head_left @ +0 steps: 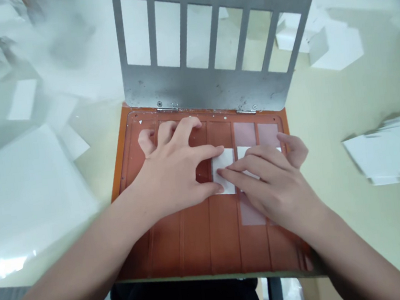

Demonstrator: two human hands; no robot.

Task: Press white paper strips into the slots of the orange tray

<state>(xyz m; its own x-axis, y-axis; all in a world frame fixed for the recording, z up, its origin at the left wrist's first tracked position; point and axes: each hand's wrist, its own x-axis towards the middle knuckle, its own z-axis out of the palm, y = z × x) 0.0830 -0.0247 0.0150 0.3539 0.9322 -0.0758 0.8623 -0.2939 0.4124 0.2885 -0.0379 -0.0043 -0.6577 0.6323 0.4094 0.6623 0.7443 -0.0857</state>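
Note:
A small white card (227, 159) lies on the reddish-brown grooved board (197, 251) in front of me. My left hand (173, 172) is spread over the board, its thumb and index fingertips touching the card near two of its edges. Bent and drawn together, the fingers of my right hand (271, 175) meet the same card at their tips. Another white card (242, 152) is partly hidden beneath my right hand. Pale pinkish rectangles (253, 213) show in the right-hand columns of the board. A grey metal frame (210, 84) with several rectangular windows stands raised on hinges behind it.
A fanned stack of white cards (394, 147) lies at the right. White box-like pieces (339, 45) stand behind the frame's right side. Clear plastic sheeting (24, 189) and loose white pieces (23, 99) cover much of the left side. The table edge is close to my body.

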